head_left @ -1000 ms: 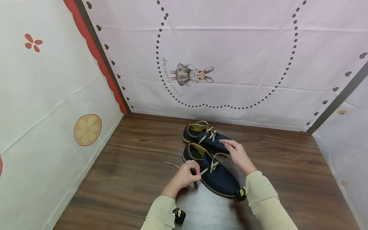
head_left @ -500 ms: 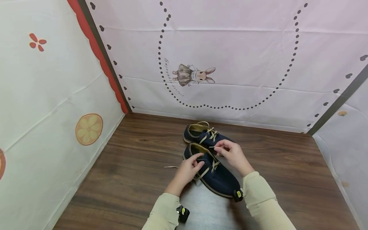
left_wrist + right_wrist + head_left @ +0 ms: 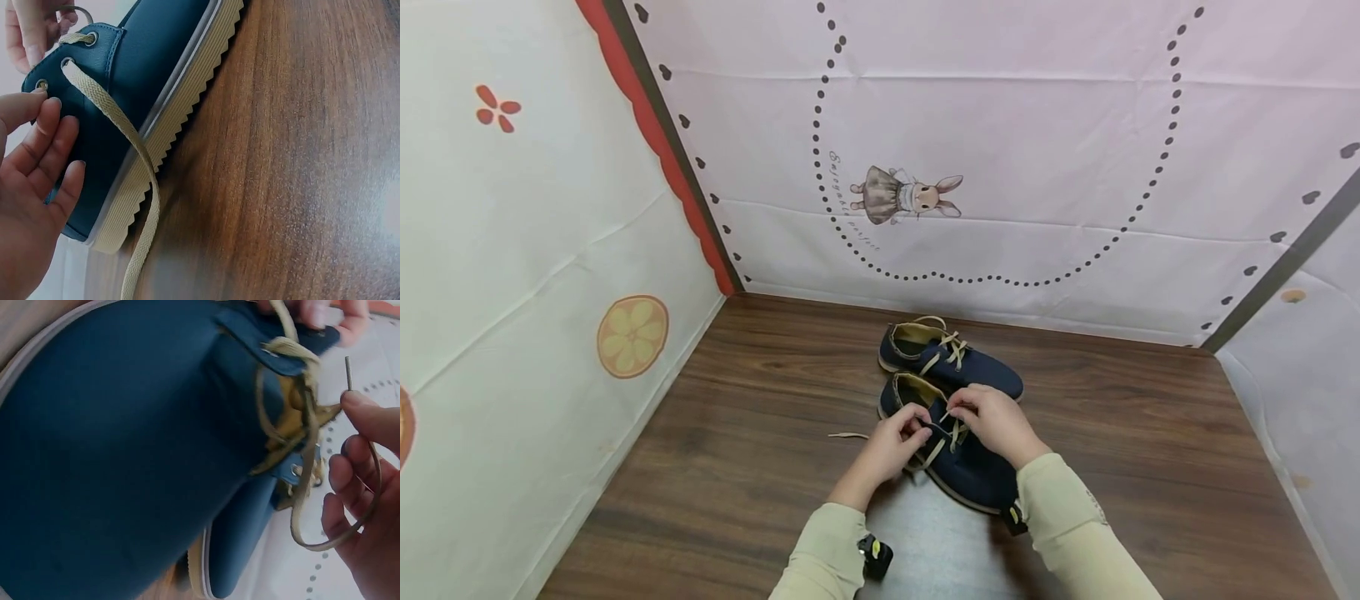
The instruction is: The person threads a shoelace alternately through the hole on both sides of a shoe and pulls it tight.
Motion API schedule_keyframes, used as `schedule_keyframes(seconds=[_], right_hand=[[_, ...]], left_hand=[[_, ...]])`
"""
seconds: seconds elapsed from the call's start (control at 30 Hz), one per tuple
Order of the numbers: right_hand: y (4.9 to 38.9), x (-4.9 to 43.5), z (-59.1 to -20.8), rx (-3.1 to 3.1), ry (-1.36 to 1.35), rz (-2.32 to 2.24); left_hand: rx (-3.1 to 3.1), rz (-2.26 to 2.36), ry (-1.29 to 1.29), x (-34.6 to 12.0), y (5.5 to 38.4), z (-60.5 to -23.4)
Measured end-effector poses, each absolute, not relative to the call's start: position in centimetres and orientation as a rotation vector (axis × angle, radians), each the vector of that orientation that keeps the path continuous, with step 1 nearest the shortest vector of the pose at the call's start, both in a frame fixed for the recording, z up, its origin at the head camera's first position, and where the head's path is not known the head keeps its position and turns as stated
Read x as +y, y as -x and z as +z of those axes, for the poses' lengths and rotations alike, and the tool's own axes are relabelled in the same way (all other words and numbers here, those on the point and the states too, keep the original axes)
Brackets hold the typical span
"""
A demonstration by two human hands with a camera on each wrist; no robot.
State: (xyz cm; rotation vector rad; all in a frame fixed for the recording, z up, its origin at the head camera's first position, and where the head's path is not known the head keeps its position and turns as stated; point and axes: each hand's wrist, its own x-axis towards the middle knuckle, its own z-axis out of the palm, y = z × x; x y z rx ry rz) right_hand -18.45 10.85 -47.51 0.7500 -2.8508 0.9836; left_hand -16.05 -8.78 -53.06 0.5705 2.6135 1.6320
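A navy lace-up shoe [image 3: 973, 475] lies nearer me, its side and ridged tan sole close up in the left wrist view. My left hand [image 3: 889, 447] pinches its eyelet flap [image 3: 105, 59], thumb and forefinger right at the top eyelet [image 3: 41, 84]. A tan shoelace [image 3: 115, 115] comes out of a lower eyelet and trails over the sole. My right hand [image 3: 998, 425] pinches the other lace end [image 3: 349, 374] between thumb and forefinger, its tip sticking out toward the flap. The rest of that lace hangs in a loop [image 3: 301, 509] beside the right fingers.
The matching shoe [image 3: 992, 372], with crossed laces, sits just behind on the brown wood-grain surface [image 3: 760, 500]. A lace tip [image 3: 846, 435] lies to the left. Printed cloth walls [image 3: 1037, 150] stand at the back and sides.
My left hand has moved from the loose lace up to the eyelet flap. My right hand has come down and left with the lace end, close to the left fingertips.
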Motion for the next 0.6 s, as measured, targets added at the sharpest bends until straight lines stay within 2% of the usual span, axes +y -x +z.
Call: schedule_keyframes(seconds=[0.23, 0.6], right_hand=[[18.37, 10.20, -48.05, -2.802, -0.888, 0.752], [18.34, 9.83, -48.25, -2.806, -0.914, 0.758]], left_hand=[[2.590, 1.659, -0.601, -8.92, 16.05, -53.20], [2.570, 1.665, -0.598, -8.91, 15.96, -53.27]])
